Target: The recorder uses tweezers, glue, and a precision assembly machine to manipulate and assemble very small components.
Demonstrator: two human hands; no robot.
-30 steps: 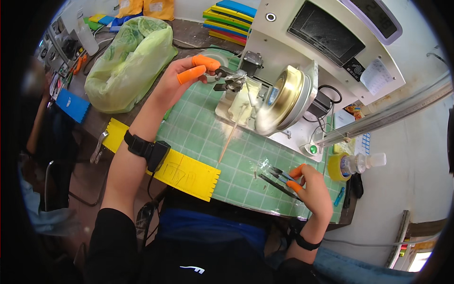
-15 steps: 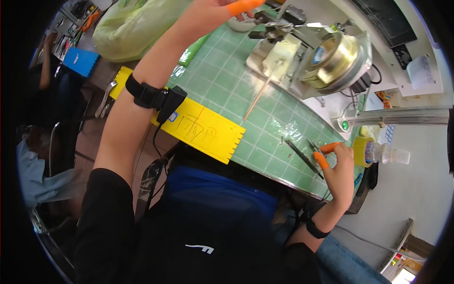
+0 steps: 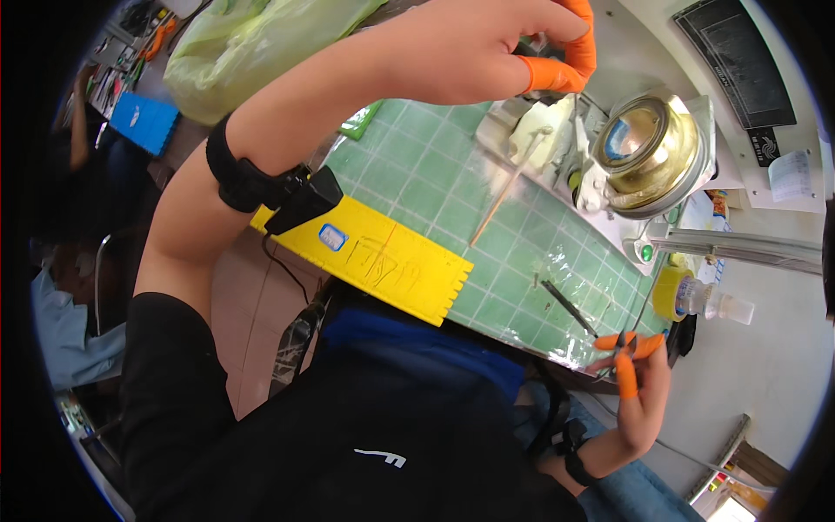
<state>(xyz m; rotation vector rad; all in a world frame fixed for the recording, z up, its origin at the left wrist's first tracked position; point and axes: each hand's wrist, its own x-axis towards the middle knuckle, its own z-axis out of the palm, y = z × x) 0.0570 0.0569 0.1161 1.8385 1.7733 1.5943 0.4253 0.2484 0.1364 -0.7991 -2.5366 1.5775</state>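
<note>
My left hand (image 3: 487, 52), with orange finger cots on thumb and index finger, is curled with its fingertips together in a pinch. It is above the bench machine's off-white pad (image 3: 541, 130); what it pinches, if anything, cannot be made out. At the right edge of the green gridded mat (image 3: 426, 174), my right hand (image 3: 645, 383) has its orange-cotted thumb and finger closed on a thin dark pointed tool (image 3: 623, 344), which looks like tweezers. Another slim black tool (image 3: 570, 306) lies on the mat just beside it. A thin wooden stick (image 3: 494, 210) leans from the pad onto the mat.
A brass-coloured round pot (image 3: 652, 130) sits on the machine at the back right. A yellow board (image 3: 374, 261) overhangs the mat's near edge. Yellow tape and a small clear bottle (image 3: 696, 294) stand right. A pale green bag (image 3: 252, 52) lies at the far left.
My left hand has moved right and nearer, to above the pad. My right hand has moved nearer and slightly right, with the thin dark tool now in its fingers.
</note>
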